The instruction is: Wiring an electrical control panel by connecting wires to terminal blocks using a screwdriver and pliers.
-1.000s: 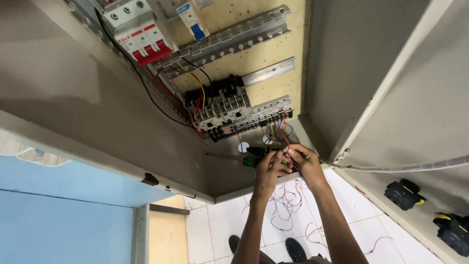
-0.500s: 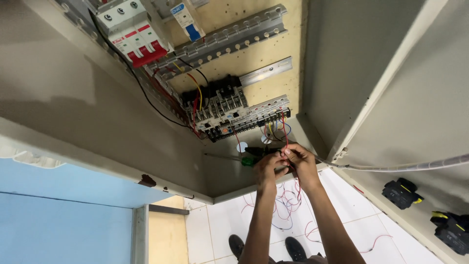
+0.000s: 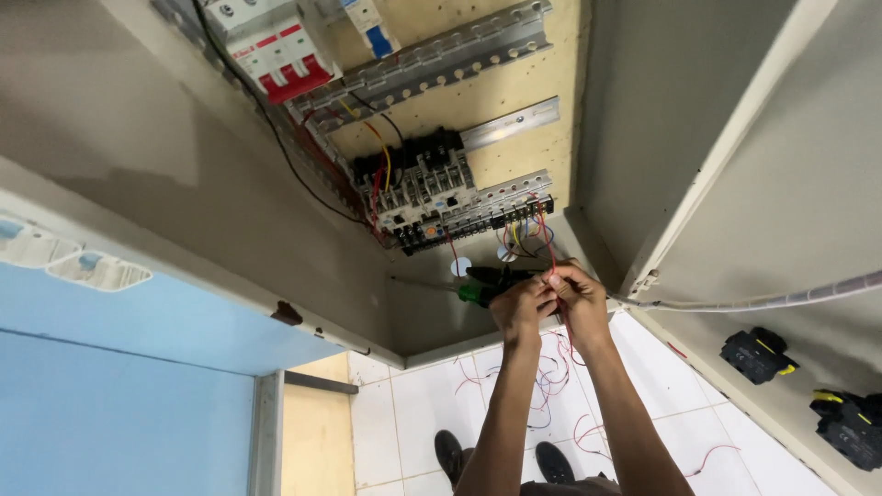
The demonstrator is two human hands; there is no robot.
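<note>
Red wire point(image 3: 548, 241) runs down from the terminal strip point(image 3: 478, 223) inside the grey cabinet point(image 3: 138, 184), right into both raised hands. Left hand point(image 3: 520, 310) is curled, fingers closed around a green-handled screwdriver point(image 3: 482, 287) poking out to the left. Right hand point(image 3: 579, 296) sits touching it, fingertips pinching the wire. Both forearms reach up from below, almost parallel.

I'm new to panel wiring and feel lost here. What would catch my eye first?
The two hands, left hand and right hand, meet low in the open cabinet, pinching a thin red wire that runs up to the terminal strip. A green-handled screwdriver sits by the left hand. Red-and-white breakers stand top left.
</note>
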